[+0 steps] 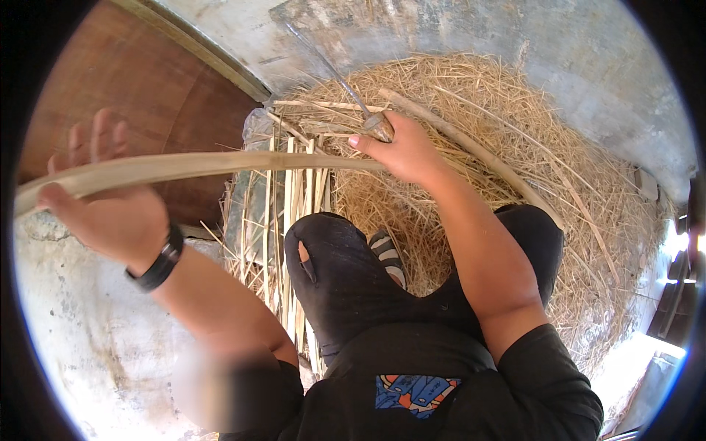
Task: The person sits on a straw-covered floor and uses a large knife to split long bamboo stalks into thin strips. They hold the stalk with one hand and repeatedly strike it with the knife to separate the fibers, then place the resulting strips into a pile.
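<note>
A long pale bamboo strip [220, 166] spans the view from the left edge to my right hand. Across the palm of my left hand [121, 213] lies the strip, with the thumb over its near edge and the outstretched fingers behind it, slightly blurred. My right hand [401, 151] is closed around the wooden handle of a knife [379, 127]. The knife's long narrow blade points away to the upper left. The strip's right end meets my right hand; whether its fingers also pinch it is hidden.
Many cut strips [298, 198] lie in a bundle beside my left knee. Straw-like shavings [478, 88] cover the floor ahead and right, with a thick pole [471, 151] across them. A brown wooden panel [147, 88] stands left, a worn wall [573, 66] beyond.
</note>
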